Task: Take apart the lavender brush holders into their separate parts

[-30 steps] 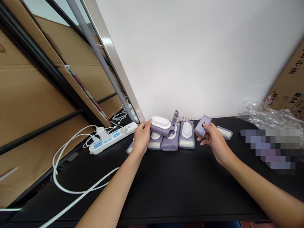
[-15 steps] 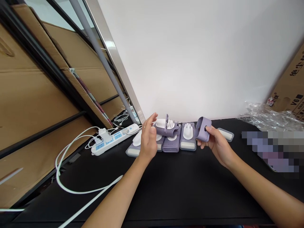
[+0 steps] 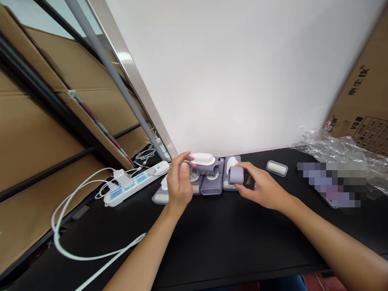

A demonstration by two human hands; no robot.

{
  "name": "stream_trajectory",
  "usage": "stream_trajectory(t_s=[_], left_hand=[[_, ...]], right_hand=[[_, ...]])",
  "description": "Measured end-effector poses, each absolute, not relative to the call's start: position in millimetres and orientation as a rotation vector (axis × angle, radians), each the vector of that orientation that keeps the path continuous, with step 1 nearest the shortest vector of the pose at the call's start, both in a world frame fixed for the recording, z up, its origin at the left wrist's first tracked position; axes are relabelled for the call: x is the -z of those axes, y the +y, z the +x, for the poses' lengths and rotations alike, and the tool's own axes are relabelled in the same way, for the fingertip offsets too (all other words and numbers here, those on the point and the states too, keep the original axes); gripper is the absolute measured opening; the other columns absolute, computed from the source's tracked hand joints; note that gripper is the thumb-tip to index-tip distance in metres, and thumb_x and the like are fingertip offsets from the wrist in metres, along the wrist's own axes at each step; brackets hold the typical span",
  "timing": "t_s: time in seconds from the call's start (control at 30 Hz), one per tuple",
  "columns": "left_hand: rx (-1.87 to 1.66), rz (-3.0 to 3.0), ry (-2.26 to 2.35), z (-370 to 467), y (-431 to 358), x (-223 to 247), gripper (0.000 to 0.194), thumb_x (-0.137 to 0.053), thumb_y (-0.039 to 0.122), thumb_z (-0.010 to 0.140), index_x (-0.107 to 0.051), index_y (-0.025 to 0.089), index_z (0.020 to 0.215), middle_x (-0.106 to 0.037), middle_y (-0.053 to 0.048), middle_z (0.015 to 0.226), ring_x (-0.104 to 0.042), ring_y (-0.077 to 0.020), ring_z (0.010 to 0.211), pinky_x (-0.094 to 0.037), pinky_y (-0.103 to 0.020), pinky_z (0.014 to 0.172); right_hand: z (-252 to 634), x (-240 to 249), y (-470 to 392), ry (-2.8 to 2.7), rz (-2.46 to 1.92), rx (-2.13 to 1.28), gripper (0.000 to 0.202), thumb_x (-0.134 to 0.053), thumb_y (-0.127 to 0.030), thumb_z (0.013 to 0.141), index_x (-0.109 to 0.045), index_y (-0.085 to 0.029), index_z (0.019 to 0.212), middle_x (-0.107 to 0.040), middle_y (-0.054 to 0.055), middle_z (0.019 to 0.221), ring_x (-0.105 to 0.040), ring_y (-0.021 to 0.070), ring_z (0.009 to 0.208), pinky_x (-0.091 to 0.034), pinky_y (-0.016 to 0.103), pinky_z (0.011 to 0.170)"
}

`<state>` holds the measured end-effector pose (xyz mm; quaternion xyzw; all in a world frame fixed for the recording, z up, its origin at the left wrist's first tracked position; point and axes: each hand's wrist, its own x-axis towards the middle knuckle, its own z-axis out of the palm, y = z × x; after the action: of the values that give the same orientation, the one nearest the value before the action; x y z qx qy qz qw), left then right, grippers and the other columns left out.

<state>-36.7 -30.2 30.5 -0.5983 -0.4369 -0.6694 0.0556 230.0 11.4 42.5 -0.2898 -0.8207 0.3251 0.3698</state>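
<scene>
My right hand (image 3: pixel 262 186) grips a small purple sleeve-like piece (image 3: pixel 237 175) between thumb and fingers, in front of the rightmost unit of a row. My left hand (image 3: pixel 180 188) is raised with its fingers apart and slightly bent, beside the left end of a purple part with a white oval pad (image 3: pixel 203 159). That part lies across the row; contact with my fingertips is unclear. Below it are flat purple units, one at the middle (image 3: pixel 211 186). The left hand partly hides a clear-cased unit (image 3: pixel 160 197) at the row's left end.
A white power strip (image 3: pixel 136 184) with plugs and cables lies at left on the black table (image 3: pixel 212 238). At right are a small clear case with a white roller (image 3: pixel 277 168), a pixelated object (image 3: pixel 329 184), crumpled clear plastic (image 3: pixel 348 149) and a cardboard box (image 3: pixel 362 101).
My right hand has moved left with the purple piece, which is now turned and sits over the rightmost unit. My left hand's fingers are more bent. The view has shifted slightly.
</scene>
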Motion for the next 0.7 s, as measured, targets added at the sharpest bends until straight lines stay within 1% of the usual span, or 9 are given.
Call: stream_trajectory(t_s=[0.07, 0.17, 0.27, 0.33, 0.37, 0.43, 0.53, 0.63, 0.7], left_hand=[[2.103, -1.799, -1.354, -36, -30, -33, 0.041, -0.048, 0.05, 0.107, -0.069, 0.022, 0.128, -0.069, -0.007, 0.107, -0.067, -0.0195, 0.083, -0.053, -0.035, 0.082], [2.221, -1.821, -1.417, -32, -29, -35, 0.04, -0.053, 0.052, 0.105, -0.069, 0.022, 0.126, -0.069, -0.006, 0.104, -0.068, -0.0174, 0.077, -0.053, -0.032, 0.076], [2.356, -1.794, -1.526, -28, -28, -40, 0.039, -0.056, 0.053, 0.103, -0.07, 0.022, 0.122, -0.069, -0.004, 0.102, -0.067, -0.0149, 0.07, -0.053, -0.029, 0.07], [2.425, -1.722, -1.587, -28, -27, -43, 0.04, -0.055, 0.055, 0.103, -0.07, 0.022, 0.119, -0.069, -0.004, 0.1, -0.067, -0.0145, 0.066, -0.053, -0.029, 0.066], [2.418, -1.692, -1.596, -28, -27, -43, 0.04, -0.054, 0.055, 0.103, -0.07, 0.022, 0.118, -0.069, -0.004, 0.1, -0.068, -0.0151, 0.068, -0.053, -0.029, 0.067], [2.273, -1.695, -1.539, -29, -30, -41, 0.038, -0.052, 0.052, 0.105, -0.07, 0.022, 0.117, -0.069, -0.005, 0.101, -0.069, -0.0176, 0.077, -0.054, -0.031, 0.074], [1.864, -1.934, -1.323, -19, -39, -29, 0.03, -0.052, 0.041, 0.106, -0.073, 0.023, 0.116, -0.071, -0.007, 0.1, -0.069, -0.0225, 0.094, -0.054, -0.036, 0.09], [1.531, -2.456, -1.136, 13, -50, -15, 0.031, -0.05, 0.035, 0.105, -0.072, 0.023, 0.124, -0.075, -0.01, 0.108, -0.071, -0.0253, 0.105, -0.056, -0.038, 0.093], [1.329, -2.815, -1.088, 45, -51, -8, 0.033, -0.049, 0.038, 0.106, -0.074, 0.022, 0.118, -0.076, -0.011, 0.109, -0.073, -0.0236, 0.1, -0.057, -0.036, 0.09]], right_hand=[[233, -43, 14, -2.183, -0.755, -0.556, 0.05, -0.069, -0.022, 0.087, -0.064, -0.035, 0.136, -0.073, 0.004, 0.135, -0.072, 0.0274, 0.105, -0.057, 0.039, 0.083], [240, -46, 19, -2.237, -0.757, -0.313, 0.053, -0.061, -0.018, 0.091, -0.064, -0.036, 0.141, -0.063, 0.004, 0.154, -0.064, 0.0313, 0.134, -0.059, 0.042, 0.09], [250, -51, 24, -2.256, -0.733, -0.173, 0.045, -0.058, -0.021, 0.097, -0.067, -0.037, 0.138, -0.06, 0.003, 0.158, -0.06, 0.0305, 0.141, -0.057, 0.047, 0.103], [256, -54, 27, -2.214, -0.727, -0.136, 0.042, -0.058, -0.023, 0.098, -0.068, -0.037, 0.136, -0.06, 0.002, 0.159, -0.058, 0.0298, 0.143, -0.053, 0.049, 0.111], [259, -55, 29, -2.165, -0.741, -0.139, 0.042, -0.059, -0.023, 0.097, -0.067, -0.036, 0.137, -0.06, 0.003, 0.158, -0.059, 0.0299, 0.143, -0.052, 0.049, 0.112], [264, -58, 34, -2.0, -0.807, -0.185, 0.044, -0.063, -0.026, 0.095, -0.064, -0.034, 0.138, -0.064, 0.005, 0.153, -0.064, 0.0301, 0.135, -0.057, 0.047, 0.104], [269, -60, 44, -1.708, -0.914, -0.318, 0.046, -0.067, -0.035, 0.094, -0.058, -0.03, 0.139, -0.07, 0.009, 0.14, -0.07, 0.0293, 0.12, -0.061, 0.041, 0.084], [273, -58, 56, -1.553, -0.982, -0.398, 0.046, -0.068, -0.042, 0.093, -0.057, -0.027, 0.135, -0.073, 0.009, 0.13, -0.071, 0.0296, 0.116, -0.058, 0.037, 0.073], [275, -56, 63, -1.53, -1.015, -0.396, 0.045, -0.069, -0.041, 0.09, -0.057, -0.027, 0.131, -0.073, 0.009, 0.128, -0.073, 0.0289, 0.108, -0.056, 0.037, 0.07]])
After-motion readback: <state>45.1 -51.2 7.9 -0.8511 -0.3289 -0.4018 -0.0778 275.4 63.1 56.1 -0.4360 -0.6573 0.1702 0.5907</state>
